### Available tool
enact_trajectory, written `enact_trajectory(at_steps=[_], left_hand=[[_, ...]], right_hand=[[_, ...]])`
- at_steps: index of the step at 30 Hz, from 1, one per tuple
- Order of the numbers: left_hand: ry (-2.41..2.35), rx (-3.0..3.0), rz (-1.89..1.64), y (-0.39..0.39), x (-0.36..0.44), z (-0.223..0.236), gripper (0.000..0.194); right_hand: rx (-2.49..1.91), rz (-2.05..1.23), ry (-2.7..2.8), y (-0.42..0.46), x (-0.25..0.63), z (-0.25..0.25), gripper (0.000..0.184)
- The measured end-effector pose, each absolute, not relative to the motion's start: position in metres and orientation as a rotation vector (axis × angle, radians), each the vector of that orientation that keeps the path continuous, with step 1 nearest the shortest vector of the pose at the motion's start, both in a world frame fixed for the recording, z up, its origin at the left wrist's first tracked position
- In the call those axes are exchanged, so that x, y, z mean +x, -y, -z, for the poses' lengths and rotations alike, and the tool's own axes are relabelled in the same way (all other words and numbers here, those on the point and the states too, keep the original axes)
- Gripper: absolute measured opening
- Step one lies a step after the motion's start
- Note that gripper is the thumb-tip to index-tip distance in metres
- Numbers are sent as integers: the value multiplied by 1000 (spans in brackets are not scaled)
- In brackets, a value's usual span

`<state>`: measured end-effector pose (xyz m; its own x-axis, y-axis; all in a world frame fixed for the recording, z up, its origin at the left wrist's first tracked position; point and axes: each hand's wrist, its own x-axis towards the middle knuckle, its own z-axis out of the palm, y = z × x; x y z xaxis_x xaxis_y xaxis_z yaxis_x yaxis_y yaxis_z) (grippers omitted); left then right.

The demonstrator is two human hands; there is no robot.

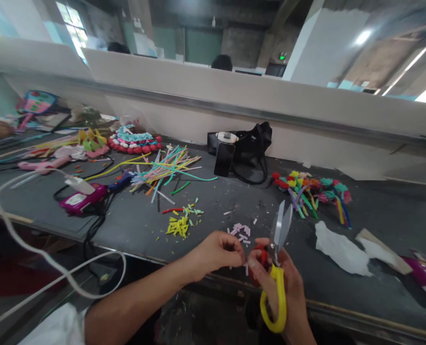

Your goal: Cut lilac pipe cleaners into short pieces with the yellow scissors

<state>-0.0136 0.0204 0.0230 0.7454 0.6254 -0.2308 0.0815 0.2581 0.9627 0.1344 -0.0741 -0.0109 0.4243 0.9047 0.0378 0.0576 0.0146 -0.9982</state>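
My right hand (290, 287) is wrapped round a pair of scissors (280, 230). Their handles are yellow and red, and the blades point up and away from me, slightly apart. Close beside it, my left hand (222, 251) has thumb and fingers pinched together; whatever they hold is hidden. A short pale pink strip (247, 269) shows at the fingertips of my right hand. Just beyond both hands lies a small heap of cut pale pink pieces (241, 231). Further left is a heap of cut yellow pieces (177, 226), with pale green bits (195, 210) and a red strip (172, 210) near it.
Long coloured stems (170, 165) lie behind the heaps. A black bag (254, 143) and a phone (224, 159) rest against the partition. Fuzzy flowers (299, 182) and torn white paper (338, 249) are on the right. A purple glue gun (82, 196) and white cable (37, 256) lie left.
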Motion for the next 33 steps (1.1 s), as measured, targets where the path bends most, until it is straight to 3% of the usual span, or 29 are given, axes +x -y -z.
enact_trajectory(at_steps=[8,15,20,33], left_hand=[[-644,1139,-337,-21,-14,-19,14],[-719,902,-873,-25,-12,-29,8],[-671,802,-1000,-25,-14,-30,9],[-648,765,-1048,-21,-15,-31,12]], right_hand=[[-1482,-729,1005,77,131,5,45],[-1690,-250,1380,78,126,4,28],[-1683,-72,1528,84,113,18,29],[-1662,-17,1615,86,109,27,29]])
